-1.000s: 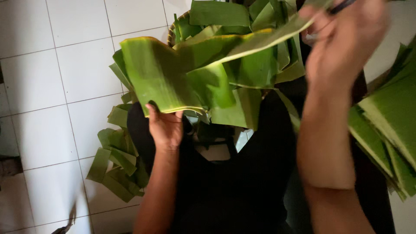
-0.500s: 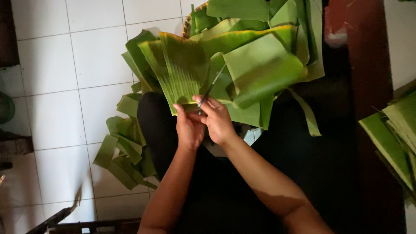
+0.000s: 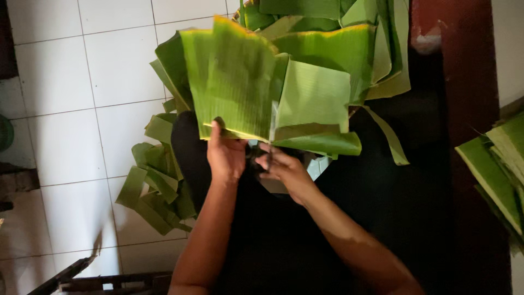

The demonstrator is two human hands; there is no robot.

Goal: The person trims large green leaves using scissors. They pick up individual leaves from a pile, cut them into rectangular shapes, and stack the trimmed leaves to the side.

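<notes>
My left hand point(image 3: 225, 155) pinches the lower edge of a large green banana leaf piece point(image 3: 234, 76) with a yellowed rim and holds it upright over my dark-clothed lap. My right hand point(image 3: 286, 169) sits just right of it under the leaf's bottom edge, its fingers curled around a thin dark blade that is mostly hidden. A slit runs up the leaf above that hand. It separates the left portion from a lighter folded portion point(image 3: 314, 104).
Cut leaf strips point(image 3: 155, 186) lie heaped on the white tile floor point(image 3: 65, 131) at my left. A woven basket point(image 3: 240, 13) full of leaves stands ahead. Stacked leaf pieces point(image 3: 496, 164) lie at the right edge. A dark crate point(image 3: 98, 281) sits at bottom left.
The right hand came down from above the leaves to the leaf's bottom edge with the blade. The leaf was lifted and spread flatter, and a slit now shows in it.
</notes>
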